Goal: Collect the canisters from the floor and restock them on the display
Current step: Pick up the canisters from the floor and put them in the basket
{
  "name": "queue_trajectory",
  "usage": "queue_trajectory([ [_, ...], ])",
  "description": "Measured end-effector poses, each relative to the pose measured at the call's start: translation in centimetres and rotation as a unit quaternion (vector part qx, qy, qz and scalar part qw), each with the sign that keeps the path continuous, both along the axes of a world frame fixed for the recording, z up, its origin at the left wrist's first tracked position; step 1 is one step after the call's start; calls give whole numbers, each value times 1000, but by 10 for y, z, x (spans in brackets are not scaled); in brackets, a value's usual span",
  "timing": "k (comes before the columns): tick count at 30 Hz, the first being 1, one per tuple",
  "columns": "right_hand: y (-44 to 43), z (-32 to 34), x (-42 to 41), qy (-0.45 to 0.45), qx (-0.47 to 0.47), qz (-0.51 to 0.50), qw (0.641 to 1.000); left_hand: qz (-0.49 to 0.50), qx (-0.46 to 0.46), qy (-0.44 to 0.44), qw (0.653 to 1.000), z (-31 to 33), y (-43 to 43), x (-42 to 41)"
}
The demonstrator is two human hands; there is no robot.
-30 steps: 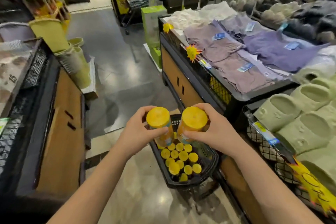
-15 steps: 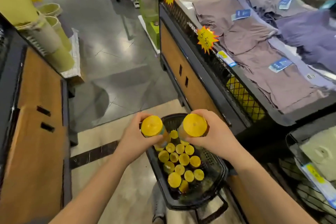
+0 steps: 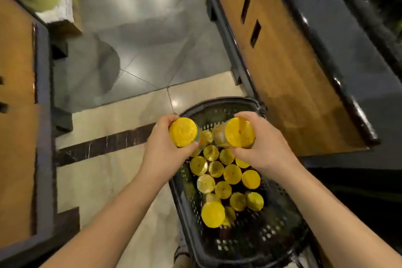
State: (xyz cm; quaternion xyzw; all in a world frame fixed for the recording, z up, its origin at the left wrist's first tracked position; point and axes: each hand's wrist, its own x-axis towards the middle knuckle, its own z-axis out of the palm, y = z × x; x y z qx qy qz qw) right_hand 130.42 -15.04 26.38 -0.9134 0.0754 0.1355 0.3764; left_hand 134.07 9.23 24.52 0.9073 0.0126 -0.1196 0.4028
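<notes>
From the head camera, looking almost straight down, the left hand (image 3: pixel 165 150) wraps its fingers around a round canister with a glossy yellow lid (image 3: pixel 182 132), thumb pressed on the near side. The right hand (image 3: pixel 264 147) clasps a second canister (image 3: pixel 239 132) the same way; its lid is a flat yellow disc and part of a clear, shiny wall shows beneath it. Both are held upright above the far end of a black plastic basket (image 3: pixel 261 243), whose walls are perforated with small square holes and whose rim is rounded.

Inside the basket stand more canisters (image 3: pixel 230 173), packed lid-up and touching one another across the middle and far part; the near end of the basket shows bare mesh. One lid near the left wall (image 3: pixel 212 214) looks larger than the rest.

The basket sits on a polished cream stone floor (image 3: pixel 104 180) crossed by a dark marbled strip (image 3: pixel 102 146), with glossy grey tiles (image 3: pixel 141 35) beyond. At the right edge a display stand (image 3: pixel 289 85) with wood-grain panels, two slots and a black frame touches the basket's far right corner. A similar wooden stand (image 3: pixel 15 128) runs along the left edge.
</notes>
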Motion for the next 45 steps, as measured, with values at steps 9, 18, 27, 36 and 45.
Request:
queue_trajectory([
  [9,6,-111,16,16,-22,10,1000,-121,115,20,986,-119,-14,7],
  [18,18,-141,26,31,-8,-7,999,-145,260,26,954,-167,-21,28],
  [27,23,-164,44,37,-4,-5,999,-178,310,40,933,-185,-20,33],
  [36,34,-182,64,54,-14,12,998,-204,318,27,925,-181,-19,30],
  [45,65,-229,83,107,-28,-16,994,-144,184,-101,967,-169,12,9],
])
